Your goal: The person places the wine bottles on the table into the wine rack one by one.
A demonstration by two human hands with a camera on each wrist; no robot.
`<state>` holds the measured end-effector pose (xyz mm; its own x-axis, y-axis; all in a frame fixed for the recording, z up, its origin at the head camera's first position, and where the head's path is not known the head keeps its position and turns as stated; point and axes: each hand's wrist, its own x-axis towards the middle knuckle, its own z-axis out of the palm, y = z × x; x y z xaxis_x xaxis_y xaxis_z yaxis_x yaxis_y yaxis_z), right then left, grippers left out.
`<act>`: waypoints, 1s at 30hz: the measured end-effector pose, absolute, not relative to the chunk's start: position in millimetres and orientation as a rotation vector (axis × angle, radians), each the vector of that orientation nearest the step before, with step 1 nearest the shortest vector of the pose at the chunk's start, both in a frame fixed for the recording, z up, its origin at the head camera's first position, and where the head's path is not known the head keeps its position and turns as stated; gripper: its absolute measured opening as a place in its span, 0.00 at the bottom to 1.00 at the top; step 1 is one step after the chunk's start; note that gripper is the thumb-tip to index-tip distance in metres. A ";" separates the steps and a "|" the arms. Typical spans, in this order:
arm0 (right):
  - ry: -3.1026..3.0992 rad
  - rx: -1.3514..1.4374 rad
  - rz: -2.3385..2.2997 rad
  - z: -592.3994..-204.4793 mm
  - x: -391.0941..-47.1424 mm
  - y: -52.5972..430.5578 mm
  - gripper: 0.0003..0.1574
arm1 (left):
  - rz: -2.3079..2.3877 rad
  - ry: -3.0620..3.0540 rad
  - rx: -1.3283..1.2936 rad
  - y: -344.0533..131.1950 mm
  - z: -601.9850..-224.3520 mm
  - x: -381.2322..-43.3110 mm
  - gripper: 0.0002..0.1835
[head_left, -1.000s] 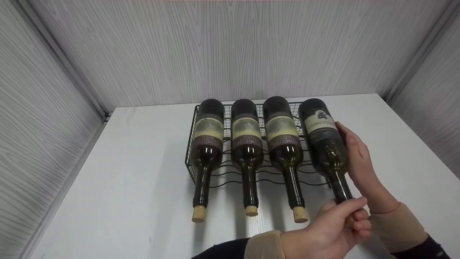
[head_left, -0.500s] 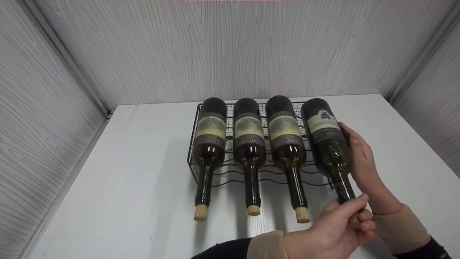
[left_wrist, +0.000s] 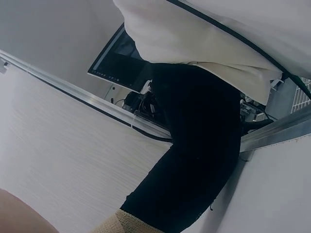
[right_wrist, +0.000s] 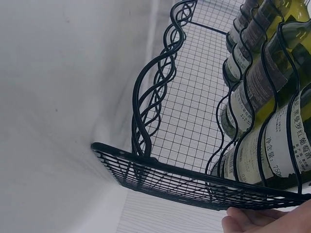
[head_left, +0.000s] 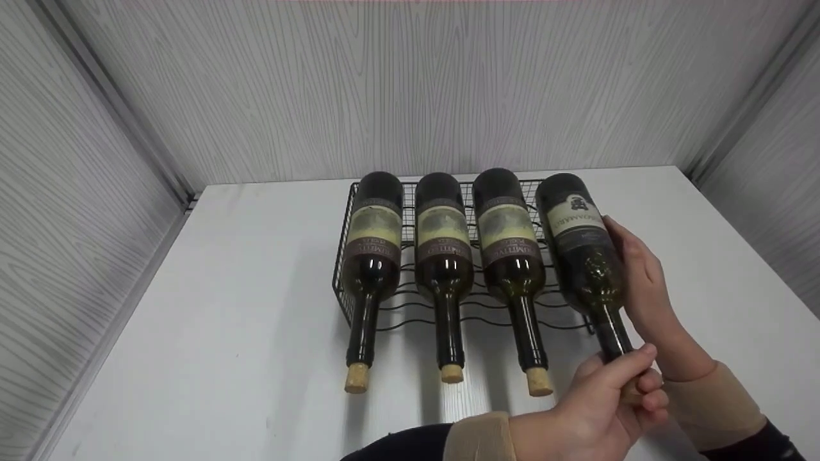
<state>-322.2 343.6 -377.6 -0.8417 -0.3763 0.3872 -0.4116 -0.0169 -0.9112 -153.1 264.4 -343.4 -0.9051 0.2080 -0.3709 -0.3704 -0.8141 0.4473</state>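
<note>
In the head view, my left hand (head_left: 592,413) grips the neck of the rightmost wine bottle (head_left: 580,256), a dark one with a cream and black label. That bottle lies tilted at the right end of a black wire wine rack (head_left: 474,320), its neck toward me. On the outer side of this bottle my right hand (head_left: 640,275) rests with fingers extended, partly hidden. The right wrist view has the fingertips of the right hand (right_wrist: 257,221) against the mesh side (right_wrist: 194,187) of the rack. The left hand's own work is out of the left wrist view.
Three corked wine bottles (head_left: 442,256) lie side by side in the rack, necks toward me. The rack stands on a white table (head_left: 224,288) near a wood-grain back wall (head_left: 410,89). Side panels flank the table. A monitor (left_wrist: 121,63) shows in the left wrist view.
The head view has shifted slightly. Both hands keep their places on the bottle and the rack, with no other visible change.
</note>
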 end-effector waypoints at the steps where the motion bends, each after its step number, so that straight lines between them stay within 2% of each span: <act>1: -2.178 0.883 2.050 -377.5 -322.2 343.3 0.35 | 2.698 0.763 -0.442 264.8 -343.5 -153.2 0.11; 20: -2.188 0.851 2.028 -377.7 -324.0 343.3 0.36 | 2.681 0.792 -0.502 267.7 -339.8 -160.3 0.10; 30: -2.158 0.912 1.987 -380.0 -324.0 343.1 0.35 | 2.714 0.857 -0.541 267.4 -344.5 -169.2 0.14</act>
<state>-324.0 343.1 -380.0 -0.8214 -0.3718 0.4326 -0.4617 -0.0120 -0.8869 -169.2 267.4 -344.5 -0.9014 0.1183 -0.4165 -0.3360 -0.7979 0.5005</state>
